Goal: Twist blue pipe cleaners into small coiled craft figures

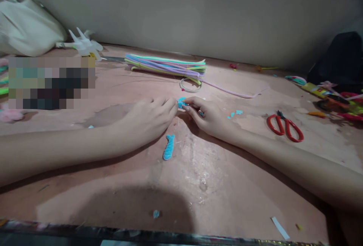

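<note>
Between my fingertips is a small bright blue fuzzy piece [181, 102], partly covered by them. My left hand [154, 115] is closed, its fingers bent down at the piece's left side. From the other side my right hand [207, 115] pinches it between thumb and forefinger. Just below the hands a blue fuzzy fish-like shape [169, 147] lies on the table, its forked end pointing away from me. Small blue scraps [238, 112] are scattered right of my right hand.
Behind the hands lie a bundle of pastel pipe cleaners [167, 65] and a wire ring [190, 85]. Red-handled scissors [286, 126] rest at right, near a pile of colourful craft bits [340, 104]. White-nozzled bottles [85, 43] and a pale bag [31, 26] stand at back left.
</note>
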### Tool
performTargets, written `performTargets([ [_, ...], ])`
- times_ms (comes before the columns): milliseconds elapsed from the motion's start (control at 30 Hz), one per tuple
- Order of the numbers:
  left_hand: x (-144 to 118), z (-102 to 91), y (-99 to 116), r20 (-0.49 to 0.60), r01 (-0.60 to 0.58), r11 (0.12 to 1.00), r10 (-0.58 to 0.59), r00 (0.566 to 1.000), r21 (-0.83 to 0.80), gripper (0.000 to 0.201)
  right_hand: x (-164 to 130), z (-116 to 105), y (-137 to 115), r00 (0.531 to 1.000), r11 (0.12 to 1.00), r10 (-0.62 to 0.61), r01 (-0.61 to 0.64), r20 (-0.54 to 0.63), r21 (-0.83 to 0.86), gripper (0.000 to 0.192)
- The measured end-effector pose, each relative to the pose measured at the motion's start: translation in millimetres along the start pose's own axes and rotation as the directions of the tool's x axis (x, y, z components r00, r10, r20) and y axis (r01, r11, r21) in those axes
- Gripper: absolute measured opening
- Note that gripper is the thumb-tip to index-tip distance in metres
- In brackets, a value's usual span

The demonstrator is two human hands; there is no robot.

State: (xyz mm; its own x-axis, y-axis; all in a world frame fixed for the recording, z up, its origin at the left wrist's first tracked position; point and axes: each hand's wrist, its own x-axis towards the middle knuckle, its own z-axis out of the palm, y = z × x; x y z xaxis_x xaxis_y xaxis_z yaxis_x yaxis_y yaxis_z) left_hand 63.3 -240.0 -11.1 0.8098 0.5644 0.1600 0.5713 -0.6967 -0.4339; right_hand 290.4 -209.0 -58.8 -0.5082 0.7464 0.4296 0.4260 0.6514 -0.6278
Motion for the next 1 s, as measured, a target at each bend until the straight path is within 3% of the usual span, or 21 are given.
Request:
performTargets([
  [133,1.1,1.3,4.3,-0.006,0.037,0.998,-0.037,0.999,0.058,0.034,-0.4,0.9,-0.9,0.999,0.999,0.008,-0.006,-0.041,0.033,0.018],
  [333,-0.5,-1.3,8.0,-0.029,-0.032,0.994,0.035,0.999,0.101,0.035,-0.1,2.0,-3.9,0.999,0.999,0.022,-0.020,-0.049,0.033,0.016],
  [433,1.1,1.1,-0.7,-0.087,-0.066,0.998,0.065,0.994,-0.007,0.027,0.1,1.1,-3.2,0.999,1.000,0.001,0.000,-0.048,0.010,0.019],
  [533,10.7,12.3,-18.3,-0.242,-0.060,0.960,-0.008,0.970,-0.273,0.009,0.1,-1.4,-3.8,1.000,1.000,0.008,-0.008,-0.029,-0.020,0.021],
  [700,28.8,33.3,-40.4,-0.147,0.033,0.732,-0.181,0.972,-0.681,0.015,0.7,-3.6,-7.5,0.999,1.000,0.021,-0.021,0.038,-0.021,0.023],
  [867,30.1,40.0,-36.8,-0.088,0.004,0.466,-0.176,0.981,-0.885,0.017,0.8,0.3,-8.1,0.999,1.000,-0.008,0.009,0.052,-0.030,0.019],
  [1000,31.2,43.2,-36.1,-0.010,0.062,0.279,-0.249,0.968,-0.958,0.010,0.8,1.5,-7.3,0.998,1.000,-0.011,0.011,0.064,-0.010,0.019],
])
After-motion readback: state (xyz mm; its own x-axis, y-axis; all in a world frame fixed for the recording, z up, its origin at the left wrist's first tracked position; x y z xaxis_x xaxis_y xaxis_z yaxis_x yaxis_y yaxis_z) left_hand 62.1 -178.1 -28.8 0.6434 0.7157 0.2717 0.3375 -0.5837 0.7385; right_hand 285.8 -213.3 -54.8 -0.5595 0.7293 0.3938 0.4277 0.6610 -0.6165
